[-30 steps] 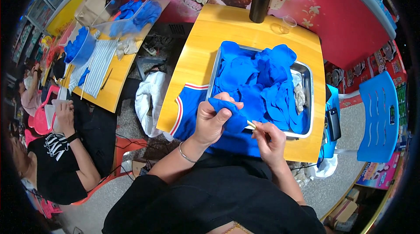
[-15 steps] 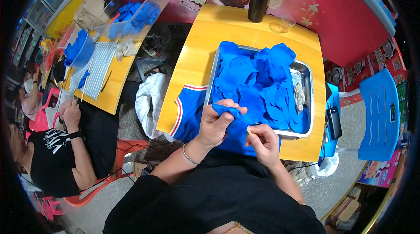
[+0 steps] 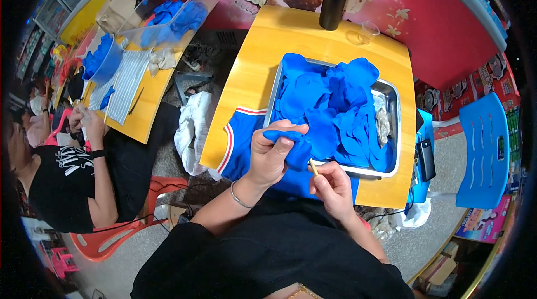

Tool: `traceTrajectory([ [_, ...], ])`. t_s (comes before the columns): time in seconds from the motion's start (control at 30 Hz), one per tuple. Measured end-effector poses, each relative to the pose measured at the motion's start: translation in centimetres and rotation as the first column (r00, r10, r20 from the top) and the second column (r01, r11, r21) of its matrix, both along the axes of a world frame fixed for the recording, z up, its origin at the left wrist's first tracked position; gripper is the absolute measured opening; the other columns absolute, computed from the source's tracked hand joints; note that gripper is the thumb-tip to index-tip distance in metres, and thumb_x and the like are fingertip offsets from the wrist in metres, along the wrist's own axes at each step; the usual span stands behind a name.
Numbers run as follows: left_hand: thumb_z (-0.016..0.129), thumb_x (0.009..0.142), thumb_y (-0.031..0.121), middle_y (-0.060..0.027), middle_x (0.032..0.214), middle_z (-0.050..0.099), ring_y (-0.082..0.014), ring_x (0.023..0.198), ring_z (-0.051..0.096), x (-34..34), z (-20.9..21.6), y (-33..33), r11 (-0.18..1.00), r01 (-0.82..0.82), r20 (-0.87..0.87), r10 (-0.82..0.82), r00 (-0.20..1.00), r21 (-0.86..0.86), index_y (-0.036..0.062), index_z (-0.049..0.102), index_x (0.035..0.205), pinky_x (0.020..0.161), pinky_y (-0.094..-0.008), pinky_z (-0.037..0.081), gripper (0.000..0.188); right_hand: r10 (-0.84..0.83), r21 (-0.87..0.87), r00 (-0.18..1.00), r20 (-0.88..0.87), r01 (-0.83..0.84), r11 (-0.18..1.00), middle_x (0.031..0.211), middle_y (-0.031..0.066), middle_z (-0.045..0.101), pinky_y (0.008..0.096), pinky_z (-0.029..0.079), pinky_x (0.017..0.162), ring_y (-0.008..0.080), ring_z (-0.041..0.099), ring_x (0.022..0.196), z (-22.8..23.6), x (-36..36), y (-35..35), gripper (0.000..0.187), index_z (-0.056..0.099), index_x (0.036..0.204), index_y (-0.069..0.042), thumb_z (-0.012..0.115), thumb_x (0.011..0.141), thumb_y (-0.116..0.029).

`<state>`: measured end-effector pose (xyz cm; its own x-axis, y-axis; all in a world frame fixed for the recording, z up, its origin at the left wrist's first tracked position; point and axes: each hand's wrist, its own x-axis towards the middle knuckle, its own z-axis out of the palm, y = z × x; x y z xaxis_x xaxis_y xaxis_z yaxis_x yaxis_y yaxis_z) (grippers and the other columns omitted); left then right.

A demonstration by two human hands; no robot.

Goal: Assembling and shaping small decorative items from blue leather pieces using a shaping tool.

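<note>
A soft blue petal-shaped piece (image 3: 298,152) is pinched between the thumb and fingers of my left hand (image 3: 267,158), its lower part hanging free. My right hand (image 3: 332,187) grips a thin pale stick (image 3: 314,167) whose tip points up beside that piece, a small gap apart. Just beyond both hands stands a metal tray (image 3: 397,137), heaped with similar blue pieces (image 3: 305,93). A crumpled clear plastic bag (image 3: 383,127) lies at the tray's right side. Under my wrists and the tray's near left corner spreads a blue garment (image 3: 238,141) with red and white trim.
On my yellow table (image 3: 246,70), a black flask (image 3: 335,1) and a clear cup (image 3: 368,29) stand at the back. A blue chair (image 3: 482,151) is to the right. Leftward, a co-worker (image 3: 61,187) sits by another table with a blue tub (image 3: 106,67) and a clear bin (image 3: 193,5).
My right hand has moved slightly down and left, showing more of the stick. The blue piece now hangs lower from my left hand. The co-worker's hands have shifted.
</note>
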<state>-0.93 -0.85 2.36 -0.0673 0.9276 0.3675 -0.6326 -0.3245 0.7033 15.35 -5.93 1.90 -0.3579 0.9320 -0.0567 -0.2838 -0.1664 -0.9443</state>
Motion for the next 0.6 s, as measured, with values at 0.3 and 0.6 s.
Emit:
traceTrajectory([
  [0.3,0.06,0.089,0.018,-0.0108,0.105,0.065,-0.001,0.058,0.042,0.59,-0.68,-0.27,0.995,0.031,0.084,-0.023,0.996,-0.092,0.0005,0.063,0.101,0.052,-0.0174,0.037,0.022,-0.037,0.035,0.999,0.025,0.036,0.999,0.077,0.003,0.057,0.0183,0.038,0.054,0.0058,0.052,0.066,0.14,-0.27,-0.01,0.014,0.053,0.103,-0.002,0.052,0.093,-0.012],
  [0.6,0.06,0.088,0.029,-0.0035,0.074,0.057,-0.0125,0.065,0.049,0.54,-0.49,0.15,0.987,0.064,-0.022,-0.068,0.997,-0.146,0.0053,0.062,0.109,0.057,-0.0259,0.04,0.032,-0.06,0.091,0.998,0.019,0.058,0.994,0.071,0.0051,0.055,0.0181,0.031,0.047,0.0058,0.047,0.058,0.51,-0.58,0.91,0.01,0.05,0.102,-0.005,0.051,0.093,-0.01],
])
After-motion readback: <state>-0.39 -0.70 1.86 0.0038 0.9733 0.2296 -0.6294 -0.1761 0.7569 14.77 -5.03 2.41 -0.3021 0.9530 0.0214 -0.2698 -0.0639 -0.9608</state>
